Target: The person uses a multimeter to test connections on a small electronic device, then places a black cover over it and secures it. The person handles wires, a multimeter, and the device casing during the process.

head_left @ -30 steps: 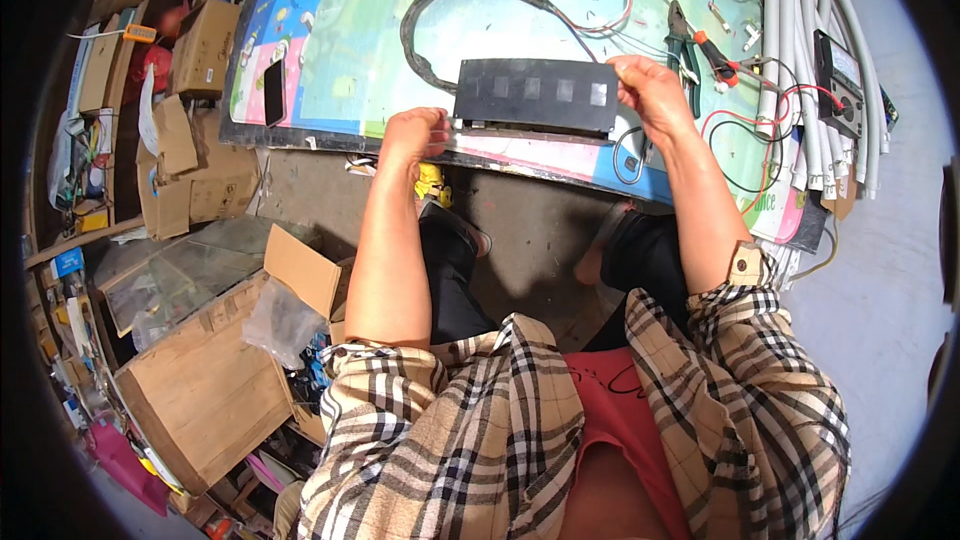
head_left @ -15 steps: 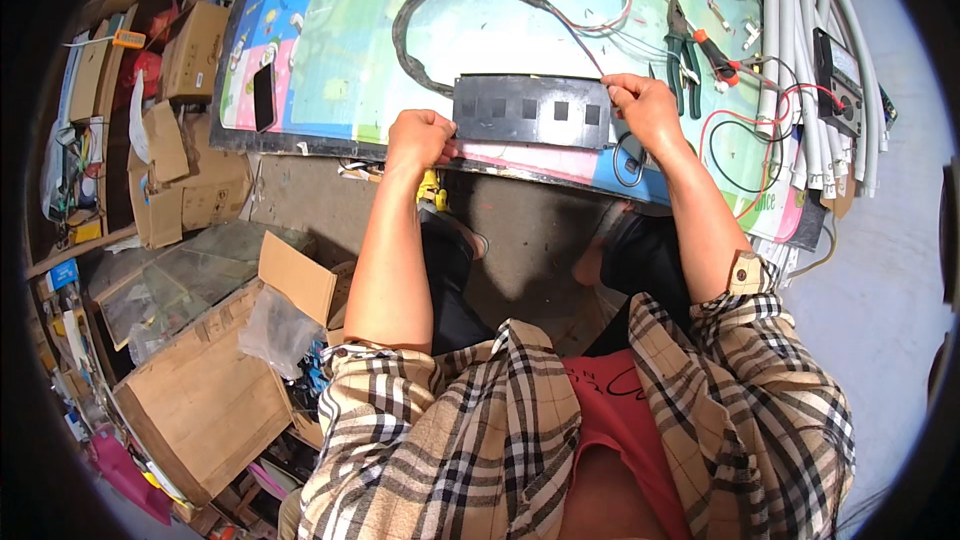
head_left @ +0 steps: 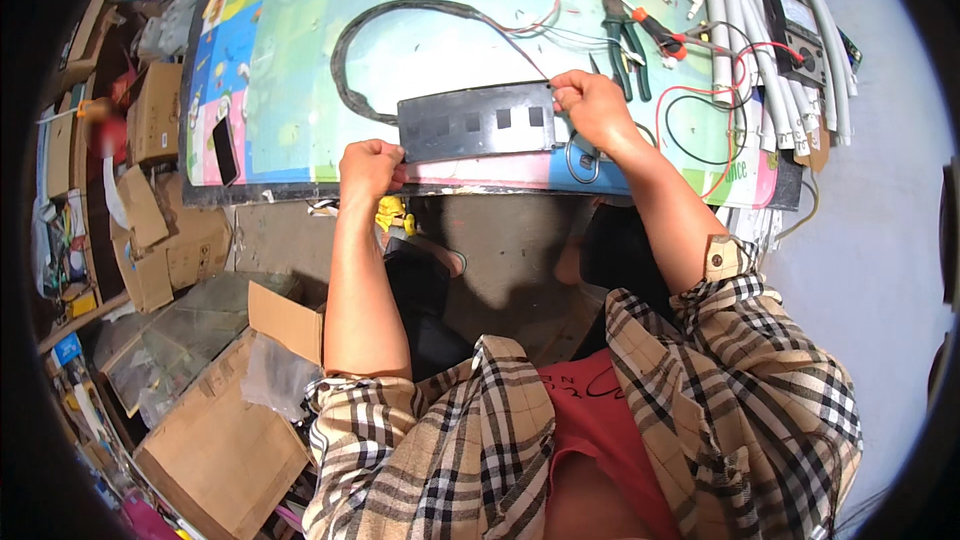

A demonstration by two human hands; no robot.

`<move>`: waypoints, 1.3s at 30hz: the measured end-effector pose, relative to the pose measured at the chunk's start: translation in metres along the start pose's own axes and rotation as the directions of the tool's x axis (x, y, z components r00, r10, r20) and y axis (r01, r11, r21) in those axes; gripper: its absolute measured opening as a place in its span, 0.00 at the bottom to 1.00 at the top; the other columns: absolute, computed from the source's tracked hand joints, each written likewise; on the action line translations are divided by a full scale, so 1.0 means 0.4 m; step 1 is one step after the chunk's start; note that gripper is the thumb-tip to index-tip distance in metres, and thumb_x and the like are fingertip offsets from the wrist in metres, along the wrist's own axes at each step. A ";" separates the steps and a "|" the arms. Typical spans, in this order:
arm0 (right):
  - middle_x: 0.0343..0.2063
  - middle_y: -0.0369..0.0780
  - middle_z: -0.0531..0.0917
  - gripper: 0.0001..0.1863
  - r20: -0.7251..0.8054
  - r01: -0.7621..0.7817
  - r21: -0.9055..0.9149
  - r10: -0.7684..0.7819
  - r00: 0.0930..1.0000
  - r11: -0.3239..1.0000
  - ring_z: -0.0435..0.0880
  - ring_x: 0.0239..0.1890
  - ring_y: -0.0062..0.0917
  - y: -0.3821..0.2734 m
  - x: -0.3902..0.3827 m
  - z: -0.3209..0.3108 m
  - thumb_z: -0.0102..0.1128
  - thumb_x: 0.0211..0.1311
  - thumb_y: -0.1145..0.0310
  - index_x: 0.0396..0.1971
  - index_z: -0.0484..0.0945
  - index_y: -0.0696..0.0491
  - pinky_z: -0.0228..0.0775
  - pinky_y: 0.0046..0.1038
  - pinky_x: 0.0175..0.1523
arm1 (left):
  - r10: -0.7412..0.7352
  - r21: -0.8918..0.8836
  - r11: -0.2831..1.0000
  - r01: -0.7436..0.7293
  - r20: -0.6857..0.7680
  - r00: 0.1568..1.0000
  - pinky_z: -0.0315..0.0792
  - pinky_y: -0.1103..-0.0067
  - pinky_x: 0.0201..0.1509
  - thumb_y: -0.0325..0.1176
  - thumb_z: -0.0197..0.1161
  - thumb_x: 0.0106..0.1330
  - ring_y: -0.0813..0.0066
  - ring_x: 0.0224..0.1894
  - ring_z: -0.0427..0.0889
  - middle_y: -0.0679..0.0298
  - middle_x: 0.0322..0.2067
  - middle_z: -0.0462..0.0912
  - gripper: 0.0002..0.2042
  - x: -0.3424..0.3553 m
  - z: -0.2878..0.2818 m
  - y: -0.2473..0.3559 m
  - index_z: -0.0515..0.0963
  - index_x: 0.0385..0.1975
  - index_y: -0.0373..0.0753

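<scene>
A thin black rectangular panel (head_left: pixel 455 120) with a row of square patches or openings lies near the front edge of the mat-covered table (head_left: pixel 290 50). My left hand (head_left: pixel 374 164) pinches its lower left corner. My right hand (head_left: pixel 594 112) grips its upper right corner, thumb and fingers together. Behind the panel loops a thick black cable (head_left: pixel 355 45) ending in thin red and white wires. Right of my right hand lie green-handled pliers (head_left: pixel 630 55), a red and black tool (head_left: pixel 660 35) and a wire coil (head_left: pixel 700 130).
A phone (head_left: pixel 224 148) lies at the left edge. White conduits (head_left: pixel 722 0) and a meter (head_left: pixel 795 35) line the right side. Cardboard boxes (head_left: pixel 158 115) and crowded shelving fill the left. My feet are on the floor (head_left: pixel 500 250) below the table edge.
The view has shifted, so the table sits further left. The panel now slants a little, right end higher, and my left hand's fingers have closed more closely on its corner.
</scene>
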State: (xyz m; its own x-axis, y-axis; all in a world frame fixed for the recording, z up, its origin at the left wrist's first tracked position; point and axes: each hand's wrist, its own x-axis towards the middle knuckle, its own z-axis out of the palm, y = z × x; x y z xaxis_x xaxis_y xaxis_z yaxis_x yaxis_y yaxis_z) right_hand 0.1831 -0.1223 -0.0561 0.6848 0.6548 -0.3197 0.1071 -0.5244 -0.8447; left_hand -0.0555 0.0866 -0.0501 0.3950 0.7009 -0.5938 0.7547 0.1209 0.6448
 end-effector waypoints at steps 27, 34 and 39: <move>0.22 0.38 0.84 0.06 0.067 -0.123 0.082 0.118 0.991 0.989 0.83 0.24 0.17 -0.003 0.018 -0.011 0.63 0.56 0.72 0.27 0.78 0.58 0.71 0.19 0.30 | 0.005 -0.053 0.999 -0.006 -0.019 1.000 0.70 0.80 0.20 0.28 0.61 0.59 0.77 0.18 0.77 0.61 0.19 0.80 0.06 -0.007 -0.004 0.014 0.78 0.23 0.33; 0.22 0.38 0.83 0.06 0.058 -0.134 0.095 0.129 0.990 0.986 0.81 0.23 0.15 -0.002 0.025 -0.011 0.64 0.57 0.71 0.27 0.79 0.59 0.71 0.17 0.28 | 0.031 -0.064 0.997 -0.034 -0.048 0.998 0.69 0.80 0.20 0.27 0.63 0.59 0.78 0.17 0.75 0.64 0.17 0.78 0.07 -0.019 0.004 0.023 0.77 0.21 0.35; 0.22 0.37 0.83 0.06 0.074 -0.162 0.110 0.154 0.985 0.981 0.80 0.24 0.14 0.002 0.033 -0.008 0.64 0.57 0.72 0.27 0.79 0.60 0.70 0.16 0.27 | 0.048 -0.014 0.999 -0.049 -0.079 0.996 0.68 0.81 0.20 0.28 0.63 0.60 0.78 0.17 0.75 0.64 0.16 0.78 0.07 -0.013 0.011 0.014 0.77 0.20 0.36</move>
State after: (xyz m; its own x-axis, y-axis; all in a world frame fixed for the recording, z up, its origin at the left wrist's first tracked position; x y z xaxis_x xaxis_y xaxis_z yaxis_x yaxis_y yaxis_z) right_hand 0.1946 -0.1157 -0.0598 0.6381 0.6044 -0.4770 -0.0852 -0.5602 -0.8239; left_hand -0.0510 0.0804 -0.0454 0.3877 0.7595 -0.5224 0.7273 0.0961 0.6796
